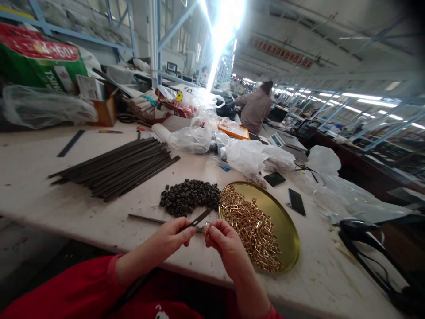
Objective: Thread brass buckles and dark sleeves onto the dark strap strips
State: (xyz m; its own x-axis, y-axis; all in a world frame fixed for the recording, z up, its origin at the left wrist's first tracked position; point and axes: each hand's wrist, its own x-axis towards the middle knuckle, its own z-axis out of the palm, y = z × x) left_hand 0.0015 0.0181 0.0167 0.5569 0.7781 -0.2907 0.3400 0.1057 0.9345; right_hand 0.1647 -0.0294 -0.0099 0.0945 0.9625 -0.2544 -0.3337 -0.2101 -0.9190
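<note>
Strip (198,220), dark and flat, one piece, pinched at its near end by the left hand (172,237), thumb and fingers closed on it, lower centre of the frame. It runs up and right from the hand toward the dark pile. Right hand (223,241) sits just beside the left, fingertips closed on one small gold buckle (207,228) at the strip's end; buckle and strip touch, between the two hands. Both wrists come out of red sleeves (83,288) at the bottom edge.

One more thin dark strip (146,218) lies flat on the table (49,195), just left of the left hand.

Right of the hands: one round gold tray (285,221), holding a heap of gold buckles (254,228), too many to count, heaped on its left half. Tray nearly touches the right hand.

Above the hands, centre: one pile of small dark rings (189,197), uncountable, touching the tray's left rim.

Left centre: one bundle of long dark strips (116,168), dozens, lying slantwise.

Right of the tray: two dark phones (296,201), one near the tray's upper edge, one further right. Several clear plastic bags (245,155) behind them.

Upper centre: one other person (255,108), seen from behind, well apart from the hands.
</note>
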